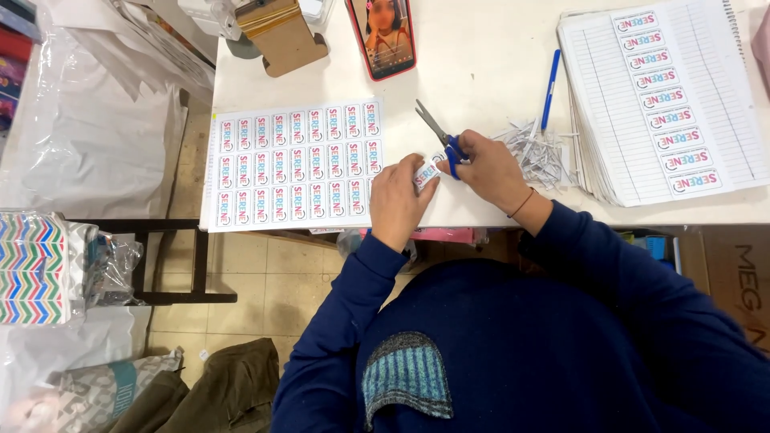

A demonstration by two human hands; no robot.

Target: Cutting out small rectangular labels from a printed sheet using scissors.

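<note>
Scissors (443,143) with blue handles sit in the right hand (489,170), fingers through the loops and clenched on them, steel blades parted and pointing up and left, away from the body. In the head view, the 1 view there is, the small printed label (426,172) lies just left of the scissor handles, pinched in the left hand (395,200), whose grip closes on its lower end. The label's long axis runs diagonally toward the blades, so the paper meets the scissors near the pivot; both hands nearly touch, each about equally near the cut.

Left of the hands a flat glossy sheet of labels (293,164) lies on the white table (481,80), in 3 rows of small upright rectangles. Right of the scissors, a loose heap of thin paper trimmings (539,151) curls beside a blue pen (549,90). A lined notebook (609,120) carries a column of cut labels (670,104). A phone (382,36) in a red case lies above.
</note>
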